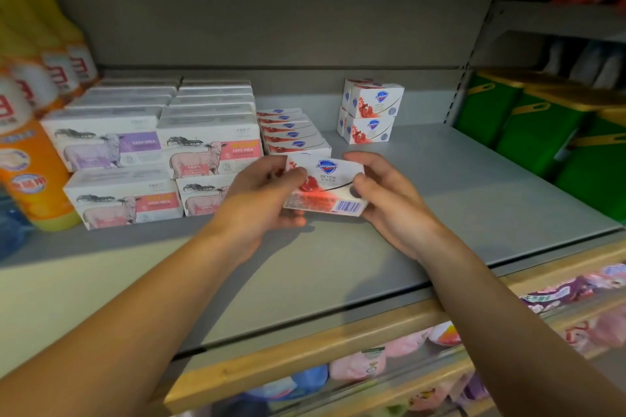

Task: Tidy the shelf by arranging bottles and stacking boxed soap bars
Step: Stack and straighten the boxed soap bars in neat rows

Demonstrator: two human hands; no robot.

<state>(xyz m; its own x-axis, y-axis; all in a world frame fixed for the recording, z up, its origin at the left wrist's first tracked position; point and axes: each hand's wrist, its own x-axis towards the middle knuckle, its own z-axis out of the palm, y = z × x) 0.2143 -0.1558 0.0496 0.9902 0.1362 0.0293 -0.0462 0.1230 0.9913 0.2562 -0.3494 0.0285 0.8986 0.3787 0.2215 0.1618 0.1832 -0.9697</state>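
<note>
I hold one white and red soap box (pixel 327 184) between both my hands, just above the grey shelf (pixel 440 200) and near its middle. My left hand (pixel 264 195) grips the box's left end, thumb on the front face and fingers curled under it; my right hand (pixel 389 200) grips the right end, thumb pressed on the front and fingers wrapped behind. The box is tilted, so its printed face with a blue shield logo and its barcode edge turn toward me. Directly behind it lies a row of matching soap boxes (pixel 293 130), packed one behind another, touching the goat-milk soap boxes (pixel 159 145) to their left, which are stacked two high in two columns. Farther back and to the right, well apart from my hands, stands a small stack of soap boxes (pixel 371 110), two levels high. Orange and yellow bottles (pixel 32 152) line the shelf's left end, blurred at the edge, so I cannot read their labels. Green containers (pixel 542 132) with yellow lids fill the neighbouring shelf at right.
</note>
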